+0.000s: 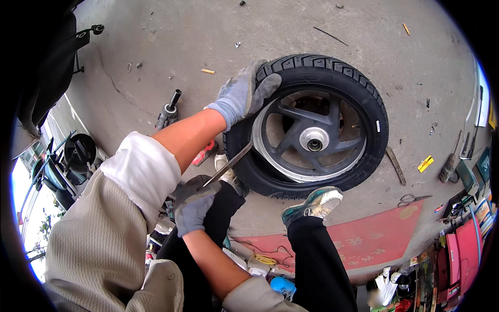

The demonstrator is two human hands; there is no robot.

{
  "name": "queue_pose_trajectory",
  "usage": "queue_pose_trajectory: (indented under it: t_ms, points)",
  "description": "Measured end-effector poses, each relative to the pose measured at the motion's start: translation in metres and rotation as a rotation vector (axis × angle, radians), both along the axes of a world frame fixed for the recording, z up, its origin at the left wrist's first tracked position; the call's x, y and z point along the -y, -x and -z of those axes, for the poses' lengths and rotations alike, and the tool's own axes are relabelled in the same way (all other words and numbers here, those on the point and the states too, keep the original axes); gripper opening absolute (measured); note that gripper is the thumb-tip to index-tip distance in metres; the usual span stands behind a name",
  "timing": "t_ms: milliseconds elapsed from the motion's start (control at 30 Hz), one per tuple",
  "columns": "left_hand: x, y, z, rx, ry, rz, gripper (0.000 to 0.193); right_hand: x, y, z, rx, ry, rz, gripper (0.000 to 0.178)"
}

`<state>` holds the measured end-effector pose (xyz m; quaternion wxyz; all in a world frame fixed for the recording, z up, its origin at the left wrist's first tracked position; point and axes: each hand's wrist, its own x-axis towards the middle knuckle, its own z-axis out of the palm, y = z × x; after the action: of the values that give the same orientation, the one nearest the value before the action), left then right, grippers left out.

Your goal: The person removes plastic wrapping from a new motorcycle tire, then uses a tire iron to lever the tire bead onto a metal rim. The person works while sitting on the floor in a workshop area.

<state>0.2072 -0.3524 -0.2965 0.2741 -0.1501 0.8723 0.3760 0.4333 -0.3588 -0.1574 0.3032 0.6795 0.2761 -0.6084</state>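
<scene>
A black motorcycle tyre (pixel 375 125) lies flat on the ground around a grey spoked wheel rim (pixel 291 115) with a silver edge. My left hand (pixel 243 92), in a grey work glove, grips the tyre's upper left, thumb on the sidewall and fingers over the tread. My gloved right hand (pixel 195 204) is closed on a flat metal tyre lever (pixel 228 164). The lever's far end meets the rim's left edge by the tyre's inner edge. At the lower left, a dark gap shows between rim and tyre.
My shoes (pixel 318 204) are at the tyre's near side. A power tool with a socket (pixel 167 113) lies left of the tyre. To the right are a flat bar (pixel 396 166), a yellow packet (pixel 425 164) and scissors (pixel 411 199). A red mat (pixel 364 234) lies nearer.
</scene>
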Motion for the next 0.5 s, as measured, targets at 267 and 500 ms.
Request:
queue_pose_trajectory:
  t_ms: [267,500]
  points:
    - [-0.024,0.010,-0.001,0.095,-0.136,0.013,0.066,0.084,-0.073,0.128,0.098,0.185,0.352,0.029]
    - [-0.011,0.020,-0.013,0.110,-0.024,0.016,0.072,-0.185,0.149,-0.025,0.106,0.576,-0.907,0.011]
